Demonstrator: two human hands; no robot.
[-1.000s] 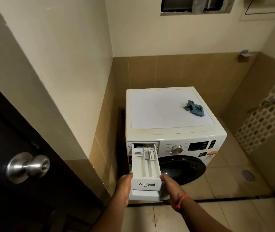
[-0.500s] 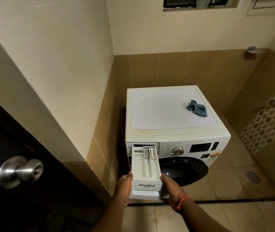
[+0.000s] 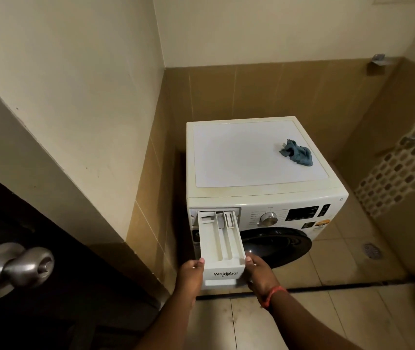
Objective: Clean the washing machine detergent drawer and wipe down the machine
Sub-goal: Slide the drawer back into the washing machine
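A white front-loading washing machine stands in a tiled corner. Its white detergent drawer is pulled far out of the slot at the upper left of the front, with its compartments showing. My left hand grips the drawer's front panel on the left side, thumb on top. My right hand, with an orange band at the wrist, grips the right side of the same panel. A crumpled blue cloth lies on the machine's top near the right edge.
A dark door with a metal knob stands close at the left. A wall corner juts out left of the machine. The machine's dark round door is closed. A floor drain sits in the tiles at the right.
Both hands keep their grip on the drawer's front. The view has drifted slightly; the drawer looks about as far out as before.
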